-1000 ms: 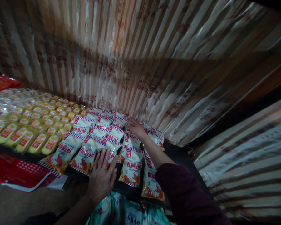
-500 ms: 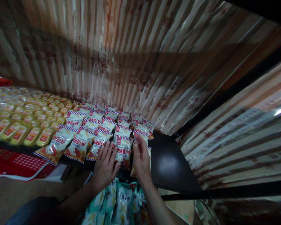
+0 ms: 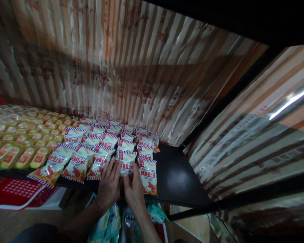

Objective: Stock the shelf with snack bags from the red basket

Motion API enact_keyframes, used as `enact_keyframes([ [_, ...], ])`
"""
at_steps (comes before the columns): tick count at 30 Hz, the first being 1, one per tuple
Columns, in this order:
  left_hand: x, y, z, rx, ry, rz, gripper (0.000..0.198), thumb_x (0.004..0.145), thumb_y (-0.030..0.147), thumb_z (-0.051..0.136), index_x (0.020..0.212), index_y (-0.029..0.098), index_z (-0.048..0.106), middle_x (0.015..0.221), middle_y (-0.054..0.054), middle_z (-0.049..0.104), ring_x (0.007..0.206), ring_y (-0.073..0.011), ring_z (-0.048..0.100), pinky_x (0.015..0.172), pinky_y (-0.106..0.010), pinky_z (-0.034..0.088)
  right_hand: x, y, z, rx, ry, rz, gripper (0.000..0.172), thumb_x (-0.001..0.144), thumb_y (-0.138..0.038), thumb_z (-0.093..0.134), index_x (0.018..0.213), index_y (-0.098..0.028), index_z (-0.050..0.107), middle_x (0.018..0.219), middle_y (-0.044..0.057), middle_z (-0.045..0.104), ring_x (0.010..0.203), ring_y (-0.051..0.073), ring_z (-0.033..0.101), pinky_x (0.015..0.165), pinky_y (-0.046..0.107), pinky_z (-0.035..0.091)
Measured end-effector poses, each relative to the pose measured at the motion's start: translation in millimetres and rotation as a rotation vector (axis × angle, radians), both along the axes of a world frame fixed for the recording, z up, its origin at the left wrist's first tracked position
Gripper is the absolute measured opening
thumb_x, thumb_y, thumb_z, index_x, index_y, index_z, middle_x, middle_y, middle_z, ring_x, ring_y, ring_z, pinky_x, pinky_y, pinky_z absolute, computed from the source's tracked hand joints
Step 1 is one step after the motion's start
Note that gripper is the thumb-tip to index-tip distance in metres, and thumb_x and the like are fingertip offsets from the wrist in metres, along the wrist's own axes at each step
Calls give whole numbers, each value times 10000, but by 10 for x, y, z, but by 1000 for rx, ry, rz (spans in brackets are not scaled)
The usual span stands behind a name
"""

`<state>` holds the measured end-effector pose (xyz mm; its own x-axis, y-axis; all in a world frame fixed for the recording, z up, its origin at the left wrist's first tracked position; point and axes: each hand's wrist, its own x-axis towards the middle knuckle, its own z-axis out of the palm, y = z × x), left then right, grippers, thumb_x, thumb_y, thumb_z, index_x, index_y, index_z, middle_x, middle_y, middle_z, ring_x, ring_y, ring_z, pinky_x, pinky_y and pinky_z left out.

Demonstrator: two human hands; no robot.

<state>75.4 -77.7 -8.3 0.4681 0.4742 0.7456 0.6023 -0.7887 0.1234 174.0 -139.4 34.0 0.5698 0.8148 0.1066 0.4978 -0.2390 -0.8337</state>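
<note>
A white snack bag (image 3: 127,157) with red lettering and striped ends stands at the front of the black shelf, between my hands. My left hand (image 3: 109,182) lies along its left side, fingers stretched out and close together, beside a neighbouring snack bag (image 3: 101,160). My right hand (image 3: 134,189) holds the lower right side of the middle bag, thumb in front and fingers at its edge. The bag's lower end is hidden by my hands. Right of my right hand, another matching bag (image 3: 148,175) leans at the row's end. Several more matching bags (image 3: 108,140) stand in rows behind.
Yellow wrapped packs (image 3: 27,157) fill the left of the shelf. Black shelf surface (image 3: 176,175) shows at the right, beside a dark post (image 3: 207,125) and plastic-covered corrugated wall (image 3: 131,67). Below are green bags (image 3: 106,222) and a red basket (image 3: 20,190).
My right hand has left the rightmost front bag and moved left onto the bag beside it. My left hand's fingers have drawn closer together. The view has shifted slightly.
</note>
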Motion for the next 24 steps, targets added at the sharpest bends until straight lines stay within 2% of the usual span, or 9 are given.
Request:
enact_keyframes([
  [4, -8, 64, 23, 5, -22, 16, 616, 884, 167, 428, 1455, 58, 223, 1370, -160, 521, 1427, -290, 204, 1116, -511, 275, -44, 42, -36, 57, 15, 6, 638, 857, -429, 400, 1405, -104, 372, 1474, 137, 389, 1386, 226, 329, 1153, 398, 266],
  [7, -19, 114, 39, -10, -21, 51, 575, 875, 179, 442, 1420, 55, 307, 1385, -166, 502, 1429, -302, 193, 1119, -515, 254, -45, 86, -85, 103, 115, 23, 663, 866, -426, 399, 1446, -125, 288, 1456, 131, 419, 1330, 214, 423, 1111, 374, 346],
  [9, -19, 130, 39, -17, -21, 60, 551, 872, 193, 445, 1396, 51, 348, 1391, -174, 494, 1431, -299, 188, 1125, -510, 241, -29, 119, -128, 104, 177, 12, 697, 868, -435, 393, 1467, -115, 232, 1458, 139, 415, 1320, 216, 437, 1096, 375, 366],
  [15, 8, 103, 11, -41, -36, 74, 545, 875, 210, 445, 1393, 68, 358, 1451, -188, 411, 1428, -299, 202, 1130, -505, 233, 21, 239, -159, 52, 185, -111, 763, 857, -536, 370, 1444, -54, 296, 1535, 149, 259, 1430, 246, 216, 1170, 417, 187],
  [18, 25, 90, 21, -40, -32, 78, 535, 874, 208, 454, 1386, 75, 372, 1474, -204, 366, 1425, -316, 203, 1124, -513, 239, 60, 342, -109, 86, 246, -122, 782, 860, -566, 343, 1461, -71, 263, 1542, 134, 241, 1435, 228, 201, 1170, 404, 176],
  [21, 46, 90, 53, -37, -29, 77, 517, 867, 190, 470, 1371, 93, 406, 1475, -207, 362, 1424, -327, 200, 1117, -517, 249, 121, 451, -67, 62, 301, -135, 841, 845, -603, 344, 1458, -35, 254, 1543, 156, 221, 1441, 237, 174, 1172, 400, 153],
  [24, 69, 97, 93, -60, -38, 63, 496, 865, 208, 487, 1349, 107, 445, 1472, -208, 365, 1417, -334, 220, 1114, -523, 253, 175, 529, -50, 94, 345, -131, 819, 839, -621, 349, 1449, -76, 296, 1534, 139, 258, 1433, 238, 208, 1163, 403, 176],
])
